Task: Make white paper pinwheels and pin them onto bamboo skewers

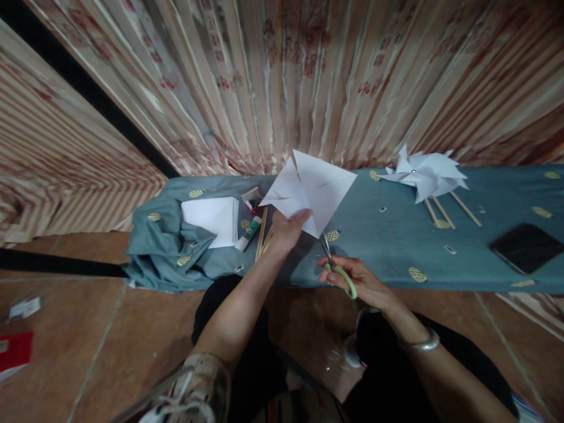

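My left hand pinches a white sheet of paper near its lower edge and holds it up over the cloth. Slits run inward from the paper's corners, and a crease crosses it. In my right hand is a pair of scissors with light green handles, my fingers in the loops. Their blades point up at the paper's bottom corner; whether they touch it I cannot tell. Left of the paper lie a glue stick, a stack of white paper, thin wooden sticks and a small red box.
A blue-green cloth covers the narrow bench. White paper pinwheels on wooden sticks lie to the right, with a black phone-like slab beyond. Striped curtains hang directly behind. A red item rests on the floor at left.
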`<control>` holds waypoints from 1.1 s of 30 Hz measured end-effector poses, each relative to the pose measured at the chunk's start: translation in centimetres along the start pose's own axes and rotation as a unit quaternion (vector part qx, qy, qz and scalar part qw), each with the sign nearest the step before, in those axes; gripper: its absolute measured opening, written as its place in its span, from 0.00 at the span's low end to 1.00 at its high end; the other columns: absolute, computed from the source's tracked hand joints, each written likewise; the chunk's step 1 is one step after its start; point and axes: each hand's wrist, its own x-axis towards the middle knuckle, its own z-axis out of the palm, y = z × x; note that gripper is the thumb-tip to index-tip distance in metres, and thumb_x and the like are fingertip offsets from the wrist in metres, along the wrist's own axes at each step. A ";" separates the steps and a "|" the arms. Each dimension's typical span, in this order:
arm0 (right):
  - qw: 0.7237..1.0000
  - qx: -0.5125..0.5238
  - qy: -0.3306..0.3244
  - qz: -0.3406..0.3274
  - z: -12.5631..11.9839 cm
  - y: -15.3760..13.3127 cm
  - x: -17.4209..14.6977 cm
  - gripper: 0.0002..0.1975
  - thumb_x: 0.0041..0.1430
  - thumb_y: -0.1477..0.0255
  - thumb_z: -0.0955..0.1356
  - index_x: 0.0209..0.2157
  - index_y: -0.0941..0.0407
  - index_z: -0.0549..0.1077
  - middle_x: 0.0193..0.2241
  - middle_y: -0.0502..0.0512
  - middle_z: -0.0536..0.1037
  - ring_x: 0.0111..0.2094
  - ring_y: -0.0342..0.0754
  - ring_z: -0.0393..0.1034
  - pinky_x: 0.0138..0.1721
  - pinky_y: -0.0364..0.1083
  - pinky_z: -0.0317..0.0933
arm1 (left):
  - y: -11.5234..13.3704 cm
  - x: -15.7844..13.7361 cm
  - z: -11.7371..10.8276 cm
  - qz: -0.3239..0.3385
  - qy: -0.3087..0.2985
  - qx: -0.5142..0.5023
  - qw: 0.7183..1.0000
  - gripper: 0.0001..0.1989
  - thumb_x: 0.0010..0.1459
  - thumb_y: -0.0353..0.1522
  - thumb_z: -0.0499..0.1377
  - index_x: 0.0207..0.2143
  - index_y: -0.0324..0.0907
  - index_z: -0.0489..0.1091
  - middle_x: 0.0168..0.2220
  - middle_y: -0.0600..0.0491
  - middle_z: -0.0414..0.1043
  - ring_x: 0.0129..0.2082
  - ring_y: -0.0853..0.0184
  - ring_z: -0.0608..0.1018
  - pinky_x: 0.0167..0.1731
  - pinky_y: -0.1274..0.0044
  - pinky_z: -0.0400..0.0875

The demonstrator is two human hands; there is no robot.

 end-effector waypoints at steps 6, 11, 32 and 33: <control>1.000 0.012 0.005 0.020 -0.1 -0.2 0.3 0.26 0.51 0.47 0.72 0.37 0.56 0.78 0.26 0.51 0.77 0.28 0.45 0.69 0.31 0.45 0.66 | -1.9 0.5 1.0 0.021 -0.008 -0.046 0.999 0.14 0.40 0.30 0.71 0.33 0.40 0.74 0.34 0.50 0.80 0.37 0.60 0.81 0.41 0.69 0.76; 0.999 0.045 0.008 0.029 0.1 -0.5 0.6 0.26 0.49 0.46 0.72 0.34 0.55 0.77 0.26 0.51 0.77 0.28 0.45 0.70 0.30 0.44 0.65 | -2.5 0.5 1.3 0.001 -0.017 -0.052 0.998 0.13 0.41 0.29 0.71 0.33 0.40 0.76 0.37 0.49 0.80 0.38 0.60 0.81 0.43 0.70 0.76; 0.998 0.051 0.029 0.023 0.4 -0.5 0.9 0.26 0.46 0.46 0.73 0.33 0.55 0.76 0.23 0.51 0.76 0.26 0.45 0.69 0.28 0.44 0.66 | -2.3 0.0 1.0 -0.015 -0.021 -0.027 0.999 0.14 0.42 0.30 0.70 0.34 0.38 0.76 0.37 0.47 0.81 0.41 0.56 0.81 0.45 0.68 0.75; 0.998 0.053 0.032 0.020 0.4 -0.5 0.9 0.26 0.46 0.46 0.74 0.33 0.55 0.76 0.23 0.50 0.76 0.26 0.45 0.69 0.28 0.44 0.66 | -2.2 -0.1 1.0 -0.016 -0.018 -0.028 0.999 0.14 0.42 0.30 0.70 0.34 0.38 0.76 0.37 0.46 0.81 0.41 0.56 0.81 0.45 0.67 0.75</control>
